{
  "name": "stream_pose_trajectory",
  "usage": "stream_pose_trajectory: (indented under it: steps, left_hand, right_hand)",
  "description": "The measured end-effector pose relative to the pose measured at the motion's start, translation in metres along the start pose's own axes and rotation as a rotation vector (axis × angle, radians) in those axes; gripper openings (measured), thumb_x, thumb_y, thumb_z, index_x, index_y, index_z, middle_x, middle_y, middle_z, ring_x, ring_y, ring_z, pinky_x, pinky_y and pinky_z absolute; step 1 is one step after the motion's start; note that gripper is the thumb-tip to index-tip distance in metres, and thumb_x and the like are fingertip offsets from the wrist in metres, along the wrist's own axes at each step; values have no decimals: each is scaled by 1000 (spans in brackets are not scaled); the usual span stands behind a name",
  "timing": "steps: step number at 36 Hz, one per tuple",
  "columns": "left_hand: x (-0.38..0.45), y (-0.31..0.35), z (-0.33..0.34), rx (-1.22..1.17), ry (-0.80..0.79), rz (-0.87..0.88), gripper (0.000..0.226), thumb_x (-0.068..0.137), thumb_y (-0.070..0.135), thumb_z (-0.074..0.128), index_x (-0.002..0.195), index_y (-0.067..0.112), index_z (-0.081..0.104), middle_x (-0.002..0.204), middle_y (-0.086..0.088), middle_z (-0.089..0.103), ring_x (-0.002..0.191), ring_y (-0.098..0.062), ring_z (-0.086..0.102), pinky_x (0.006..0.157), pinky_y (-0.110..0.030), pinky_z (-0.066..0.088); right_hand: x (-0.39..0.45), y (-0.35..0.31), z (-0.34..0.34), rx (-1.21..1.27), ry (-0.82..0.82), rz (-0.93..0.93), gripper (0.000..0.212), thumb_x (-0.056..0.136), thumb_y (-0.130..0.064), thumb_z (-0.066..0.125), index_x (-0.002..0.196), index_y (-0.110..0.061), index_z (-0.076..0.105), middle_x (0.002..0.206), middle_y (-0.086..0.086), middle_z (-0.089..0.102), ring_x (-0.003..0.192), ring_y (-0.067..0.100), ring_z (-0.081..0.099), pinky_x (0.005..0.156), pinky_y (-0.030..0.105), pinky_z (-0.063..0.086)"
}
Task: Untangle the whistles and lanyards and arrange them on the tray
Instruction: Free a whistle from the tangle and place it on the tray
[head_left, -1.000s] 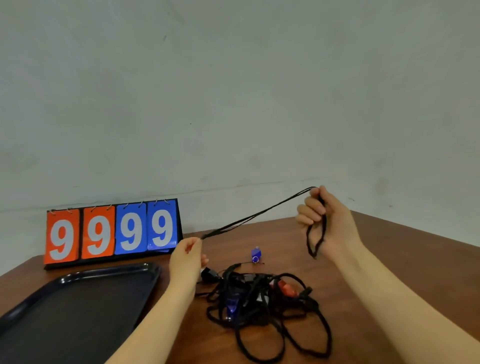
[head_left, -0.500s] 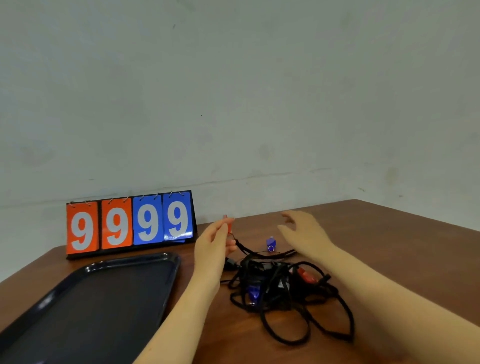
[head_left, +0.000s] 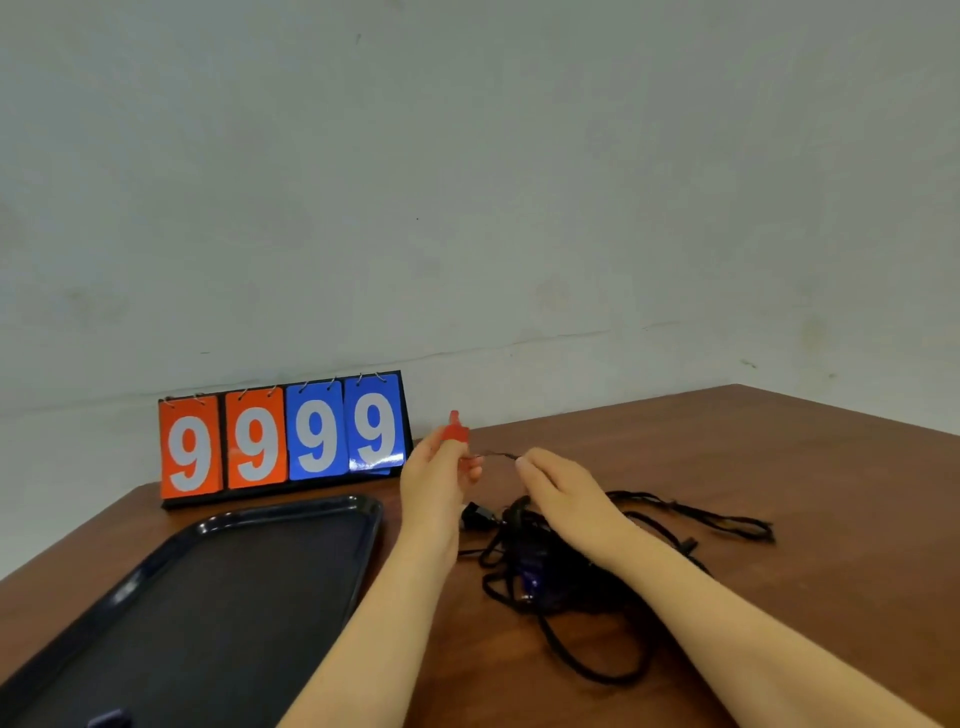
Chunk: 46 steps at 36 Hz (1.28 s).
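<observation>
My left hand (head_left: 435, 478) holds a red whistle (head_left: 455, 432) upright above the table, its top poking out past my fingers. A thin black cord (head_left: 497, 455) runs from the whistle to my right hand (head_left: 558, 486), whose fingertips pinch it. Under my right wrist lies a tangled heap of black lanyards (head_left: 561, 566) with a blue whistle (head_left: 531, 574) inside it and a black whistle (head_left: 477, 514) at its left edge. One loop of lanyard (head_left: 727, 519) trails off to the right. The dark tray (head_left: 208, 603) sits to the left.
A flip scoreboard (head_left: 283, 439) reading 9999 stands behind the tray against the wall. The brown wooden table (head_left: 805, 493) stretches right to its far corner. A small dark object (head_left: 106, 719) shows at the tray's near edge.
My right hand let go of the raised lanyard and came down to the cord near my left hand. My left hand lifted, and the red whistle shows in it now. The camera view shifted left.
</observation>
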<state>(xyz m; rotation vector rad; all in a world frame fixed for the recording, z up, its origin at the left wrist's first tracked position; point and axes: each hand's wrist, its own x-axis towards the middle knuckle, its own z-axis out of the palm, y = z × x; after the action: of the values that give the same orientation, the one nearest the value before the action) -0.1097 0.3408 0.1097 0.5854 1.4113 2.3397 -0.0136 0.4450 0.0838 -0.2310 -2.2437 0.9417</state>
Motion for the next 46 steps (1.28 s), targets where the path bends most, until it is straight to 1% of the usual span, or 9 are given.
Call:
stream_pose_trajectory:
  steps: [6, 11, 15, 17, 19, 22, 29, 36, 46]
  left_hand:
    - [-4, -2, -4, 64, -38, -66, 13, 89, 4, 60, 102, 4, 62, 95, -10, 64, 85, -18, 62, 75, -28, 52]
    - [-6, -3, -3, 83, -82, -39, 26, 91, 0, 58, 116, 3, 54, 104, -12, 62, 84, -17, 64, 85, -29, 54]
    - [-7, -9, -5, 442, -178, 37, 35, 92, 12, 59, 127, 14, 57, 110, -2, 65, 92, -12, 68, 91, -32, 54]
    - [-9, -11, -4, 688, -250, 79, 22, 93, 22, 59, 114, 21, 66, 96, 6, 70, 87, -6, 68, 91, -32, 54]
    - [-13, -13, -2, 825, -336, 87, 13, 95, 30, 56, 99, 27, 68, 88, 7, 70, 81, -3, 68, 85, -25, 55]
    - [-15, -15, 0, 866, -406, 68, 11, 98, 30, 51, 103, 29, 61, 95, 8, 66, 84, -5, 66, 76, -19, 53]
    - [-12, -11, -2, 605, -363, 6, 17, 97, 26, 53, 104, 23, 68, 99, 3, 72, 98, -16, 65, 95, -33, 52]
    - [-9, -7, -4, 222, -262, -126, 17, 92, 13, 60, 107, 7, 67, 97, -7, 74, 83, -13, 67, 72, -25, 52]
    - [-8, -8, -3, -20, -308, -152, 12, 91, -1, 56, 102, 0, 62, 89, -10, 75, 92, -21, 71, 84, -32, 54]
  right_hand:
    - [0, 2, -16, 228, 234, 103, 32, 101, -26, 42, 73, -13, 50, 65, 5, 39, 56, 12, 36, 57, 27, 32]
    - [2, 5, -22, 289, 380, 171, 29, 100, -26, 44, 83, -10, 60, 56, -3, 40, 46, 4, 37, 49, 17, 35]
    - [3, 8, -27, 286, 444, 211, 28, 100, -27, 44, 88, -13, 64, 69, 2, 50, 59, 7, 44, 53, 17, 39]
    - [4, 8, -27, 293, 456, 214, 27, 100, -26, 44, 89, -15, 65, 71, 1, 52, 62, 9, 45, 55, 17, 41]
    - [4, 8, -28, 313, 474, 223, 26, 100, -25, 44, 87, -16, 65, 66, -2, 50, 59, 7, 45, 56, 19, 41]
    - [7, 11, -31, 395, 503, 271, 27, 101, -24, 43, 85, -17, 65, 55, -7, 42, 45, 0, 41, 54, 22, 35]
    - [8, 15, -31, 465, 481, 312, 27, 102, -22, 42, 89, -16, 65, 52, -6, 39, 41, 0, 41, 55, 21, 33]
    - [6, 15, -30, 337, 438, 284, 20, 96, -26, 56, 90, -11, 68, 62, -9, 53, 55, -1, 49, 59, 18, 37]
    - [5, 16, -26, 161, 359, 237, 17, 97, -26, 52, 92, -20, 66, 89, -9, 66, 81, -3, 56, 65, 12, 39]
